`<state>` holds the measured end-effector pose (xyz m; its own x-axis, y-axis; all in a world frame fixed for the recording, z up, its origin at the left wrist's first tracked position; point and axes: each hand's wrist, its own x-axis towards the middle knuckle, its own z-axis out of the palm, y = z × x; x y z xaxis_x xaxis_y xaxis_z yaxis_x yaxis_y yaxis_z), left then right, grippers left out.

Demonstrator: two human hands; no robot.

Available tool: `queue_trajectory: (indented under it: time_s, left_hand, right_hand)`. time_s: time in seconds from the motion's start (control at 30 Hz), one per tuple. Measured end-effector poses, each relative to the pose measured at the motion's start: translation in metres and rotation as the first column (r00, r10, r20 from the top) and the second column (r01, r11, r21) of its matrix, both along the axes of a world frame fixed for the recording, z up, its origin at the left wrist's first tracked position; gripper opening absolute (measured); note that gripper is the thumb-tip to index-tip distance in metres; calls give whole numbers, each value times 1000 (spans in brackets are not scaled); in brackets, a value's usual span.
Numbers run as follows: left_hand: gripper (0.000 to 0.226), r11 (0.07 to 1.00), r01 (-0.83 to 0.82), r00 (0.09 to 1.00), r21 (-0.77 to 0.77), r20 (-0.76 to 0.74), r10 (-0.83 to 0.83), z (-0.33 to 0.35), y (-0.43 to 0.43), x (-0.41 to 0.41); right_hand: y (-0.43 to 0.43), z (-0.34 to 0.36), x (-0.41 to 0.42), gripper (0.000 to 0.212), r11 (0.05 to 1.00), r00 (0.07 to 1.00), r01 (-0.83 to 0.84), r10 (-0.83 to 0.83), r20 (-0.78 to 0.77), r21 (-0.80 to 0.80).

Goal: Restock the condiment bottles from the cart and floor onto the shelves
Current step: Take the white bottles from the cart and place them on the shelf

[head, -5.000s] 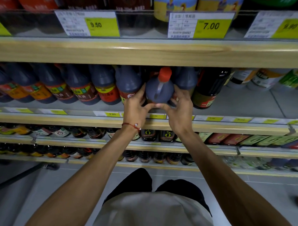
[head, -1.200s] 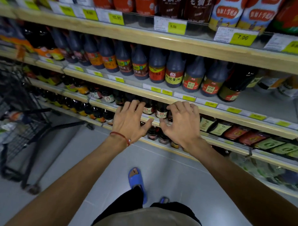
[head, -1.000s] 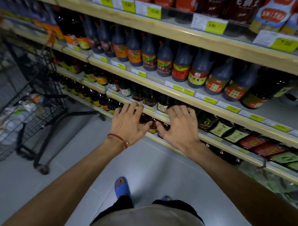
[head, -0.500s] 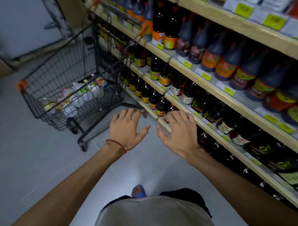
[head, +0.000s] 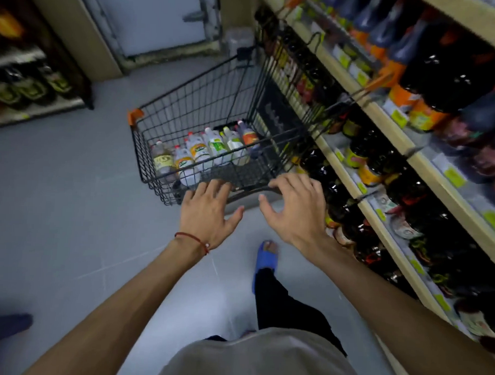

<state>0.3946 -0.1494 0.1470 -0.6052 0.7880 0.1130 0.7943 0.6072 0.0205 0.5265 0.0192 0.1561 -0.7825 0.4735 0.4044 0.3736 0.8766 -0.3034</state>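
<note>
Left hand (head: 208,214) and right hand (head: 296,215): both extended forward, fingers spread wide, holding nothing. Their fingertips are at the near end of the cart (head: 204,100); contact cannot be confirmed. Condiment bottles (head: 205,154): a row of pale, labelled bottles in the bottom of the black wire cart. The cart stands on the grey floor (head: 56,193), close beside the shelves (head: 385,119) stocked with dark bottles. Red cord (head: 193,238) on the left wrist.

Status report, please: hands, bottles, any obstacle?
Both open, empty: left hand, right hand. The bottles sit in the cart, just ahead. No obstacle seen before it.
</note>
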Motion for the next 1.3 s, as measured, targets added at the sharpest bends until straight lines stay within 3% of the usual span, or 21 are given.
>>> queue_trajectory:
  time_s: [0.37,0.67,0.9,1.13,1.3]
  left_hand:
    - [57,944,-326,944,-58,40,328,-1,48,-153]
    - [56,853,-508,844,-121,129,521,-29,46,-219]
    - [60,842,-500,814,-203,223,537,-67,29,-284]
    - [52,873,-411,791,-263,375,484,-123,13,-349]
    - [54,888,-356,764,-292,456,457,-165,5,-376]
  right_hand:
    - [85,-18,-211,30,959,967,-254,252,-26,-124]
    - [97,-47,-315,36,891,924,-351,379,46,-289]
    - [74,-84,-375,38,890,904,-284,372,210,-356]
    - [45,-140,-418,44,865,878,-59,283,387,-499]
    - [27,-193,-434,48,841,872,43,232,431,-540]
